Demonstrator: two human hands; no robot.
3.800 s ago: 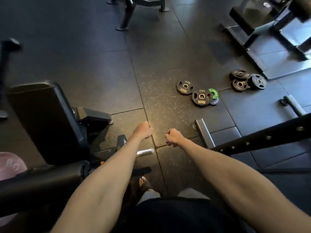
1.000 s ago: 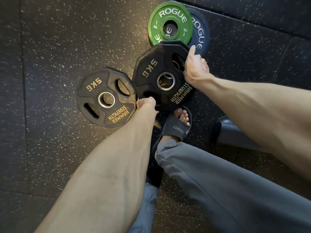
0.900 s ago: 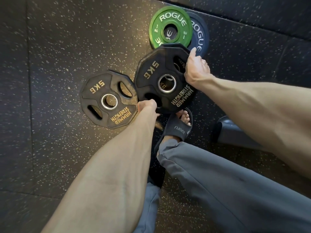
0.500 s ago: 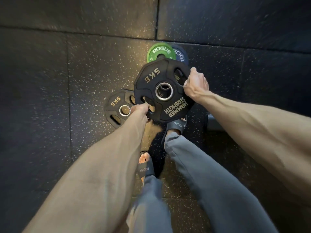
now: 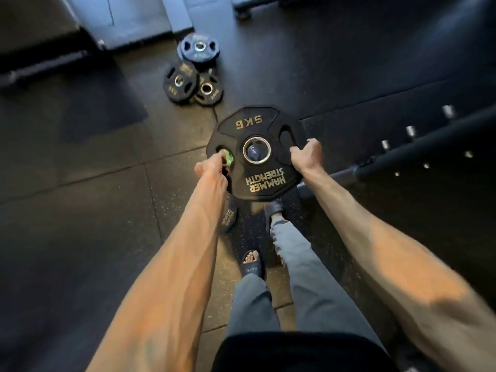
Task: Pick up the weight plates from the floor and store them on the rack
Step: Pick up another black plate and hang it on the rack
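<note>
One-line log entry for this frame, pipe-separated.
phase: carry | 5 kg plate held clear of floor | left hand grips handle slot | right hand grips rim | three plates on floor ahead

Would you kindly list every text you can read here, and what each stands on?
"5KG": on the held plate.
"HAMMER STRENGTH": same plate, gripped by left hand and right hand.
"STRENGTH": on the floor plate beside the left forearm; rest hidden.
Unreadable: blurred gold markings on the far plates; small print on the sandal.
</note>
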